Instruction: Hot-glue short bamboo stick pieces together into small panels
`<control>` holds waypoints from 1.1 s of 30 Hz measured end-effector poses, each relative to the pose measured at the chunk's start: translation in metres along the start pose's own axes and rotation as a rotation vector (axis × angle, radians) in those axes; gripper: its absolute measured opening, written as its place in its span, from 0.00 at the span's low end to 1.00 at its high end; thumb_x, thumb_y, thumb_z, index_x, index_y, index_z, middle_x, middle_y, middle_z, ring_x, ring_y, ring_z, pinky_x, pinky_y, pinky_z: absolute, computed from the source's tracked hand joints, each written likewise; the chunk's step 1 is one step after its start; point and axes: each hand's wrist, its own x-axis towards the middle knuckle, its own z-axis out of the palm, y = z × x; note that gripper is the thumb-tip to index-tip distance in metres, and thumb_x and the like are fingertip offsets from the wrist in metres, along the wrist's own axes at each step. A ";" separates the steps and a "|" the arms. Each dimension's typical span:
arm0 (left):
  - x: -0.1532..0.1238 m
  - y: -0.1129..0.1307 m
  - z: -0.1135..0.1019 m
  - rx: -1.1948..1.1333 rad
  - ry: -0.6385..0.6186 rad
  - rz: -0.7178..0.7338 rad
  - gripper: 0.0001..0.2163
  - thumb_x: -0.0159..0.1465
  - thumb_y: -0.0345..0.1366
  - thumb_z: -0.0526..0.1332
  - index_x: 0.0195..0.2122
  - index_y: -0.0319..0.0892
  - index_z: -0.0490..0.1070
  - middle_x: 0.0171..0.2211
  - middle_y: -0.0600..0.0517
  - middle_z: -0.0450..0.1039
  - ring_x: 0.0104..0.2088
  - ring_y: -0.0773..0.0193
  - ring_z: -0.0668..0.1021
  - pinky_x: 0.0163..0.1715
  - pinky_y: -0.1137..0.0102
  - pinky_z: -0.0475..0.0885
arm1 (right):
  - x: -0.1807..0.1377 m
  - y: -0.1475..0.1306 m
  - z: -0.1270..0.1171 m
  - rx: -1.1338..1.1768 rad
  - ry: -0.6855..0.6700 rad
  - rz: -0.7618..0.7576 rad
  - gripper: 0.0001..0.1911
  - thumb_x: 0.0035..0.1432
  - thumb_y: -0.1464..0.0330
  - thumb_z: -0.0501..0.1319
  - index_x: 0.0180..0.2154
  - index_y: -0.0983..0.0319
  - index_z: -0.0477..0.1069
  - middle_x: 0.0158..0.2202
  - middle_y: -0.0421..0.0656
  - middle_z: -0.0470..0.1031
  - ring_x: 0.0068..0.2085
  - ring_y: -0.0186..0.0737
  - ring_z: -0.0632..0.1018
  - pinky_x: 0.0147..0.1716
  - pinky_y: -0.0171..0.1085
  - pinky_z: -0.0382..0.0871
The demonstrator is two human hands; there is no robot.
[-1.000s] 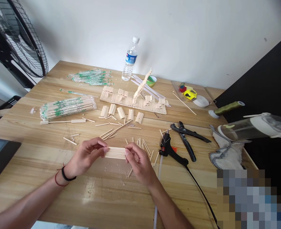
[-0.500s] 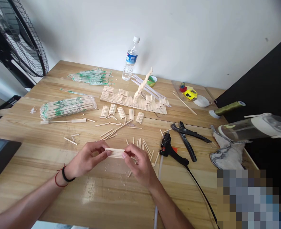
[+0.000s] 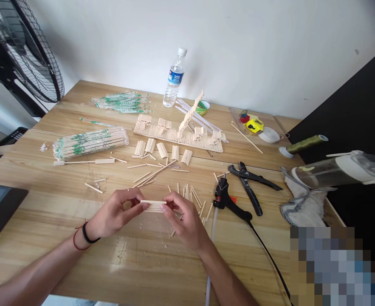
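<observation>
Between my two hands is a small panel of short wooden sticks (image 3: 154, 206) laid side by side, held above the table. My left hand (image 3: 119, 212) pinches its left end between thumb and fingers. The right end is pinched by my right hand (image 3: 184, 219). Loose cut sticks (image 3: 195, 196) lie just beyond my right hand, partly hidden by it. Farther back, several similar stick panels (image 3: 162, 150) rest in a row before a long stick-built model (image 3: 164, 131) with a slanted upright piece.
To the right lie a black glue gun (image 3: 222, 195) with its cord and black cutting pliers (image 3: 247, 182). Wrapped chopsticks (image 3: 91, 143) lie at left, a water bottle (image 3: 174, 78) stands behind. A yellow tape measure (image 3: 254, 126), thread spool (image 3: 305, 146) and cloth (image 3: 298, 199) are at right.
The stick panel has tilted slightly between my fingers, its near face now seen at a flatter angle. My right fingertips have shifted a little. Everything else stays put.
</observation>
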 end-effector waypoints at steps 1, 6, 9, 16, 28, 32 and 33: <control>0.000 0.000 0.000 0.005 0.004 0.003 0.17 0.73 0.47 0.61 0.32 0.40 0.75 0.28 0.53 0.73 0.29 0.66 0.72 0.31 0.72 0.64 | 0.000 0.000 0.000 -0.010 0.003 -0.017 0.09 0.70 0.63 0.59 0.37 0.60 0.72 0.32 0.39 0.74 0.34 0.37 0.75 0.35 0.35 0.68; -0.001 0.000 0.000 0.022 0.011 0.034 0.16 0.73 0.46 0.61 0.32 0.40 0.74 0.27 0.54 0.72 0.28 0.67 0.72 0.30 0.72 0.64 | 0.000 -0.002 0.000 -0.058 0.024 -0.115 0.09 0.71 0.66 0.59 0.34 0.59 0.70 0.30 0.37 0.71 0.32 0.36 0.74 0.34 0.34 0.66; -0.001 0.000 0.000 0.045 0.024 0.074 0.15 0.73 0.44 0.61 0.32 0.40 0.74 0.26 0.54 0.72 0.28 0.66 0.72 0.30 0.72 0.64 | -0.002 -0.002 0.001 -0.072 0.043 -0.153 0.09 0.71 0.67 0.59 0.34 0.59 0.69 0.30 0.37 0.70 0.31 0.35 0.73 0.33 0.34 0.66; 0.000 0.001 0.002 -0.004 0.032 0.063 0.15 0.73 0.43 0.60 0.32 0.40 0.72 0.25 0.56 0.70 0.27 0.67 0.71 0.29 0.73 0.64 | -0.002 0.000 0.003 -0.056 0.075 -0.115 0.09 0.71 0.66 0.60 0.35 0.59 0.71 0.30 0.38 0.72 0.32 0.36 0.75 0.34 0.34 0.67; 0.001 -0.002 0.003 -0.024 0.048 0.011 0.14 0.74 0.43 0.59 0.36 0.40 0.75 0.29 0.53 0.73 0.31 0.65 0.73 0.33 0.72 0.66 | -0.002 0.000 0.004 0.001 0.081 -0.033 0.07 0.70 0.64 0.61 0.38 0.59 0.74 0.33 0.40 0.76 0.34 0.37 0.77 0.36 0.36 0.71; 0.001 -0.001 0.003 -0.024 0.060 0.016 0.14 0.74 0.44 0.59 0.36 0.40 0.75 0.30 0.52 0.74 0.31 0.64 0.73 0.33 0.72 0.67 | -0.002 0.000 0.004 0.016 0.073 -0.002 0.08 0.70 0.62 0.61 0.39 0.59 0.74 0.34 0.41 0.76 0.34 0.38 0.77 0.36 0.37 0.72; 0.001 -0.002 0.003 -0.025 0.066 0.017 0.14 0.74 0.44 0.59 0.37 0.40 0.76 0.30 0.52 0.74 0.31 0.64 0.73 0.33 0.72 0.67 | -0.002 0.000 0.004 0.028 0.068 0.011 0.08 0.70 0.62 0.61 0.41 0.59 0.74 0.34 0.41 0.76 0.34 0.38 0.77 0.36 0.37 0.72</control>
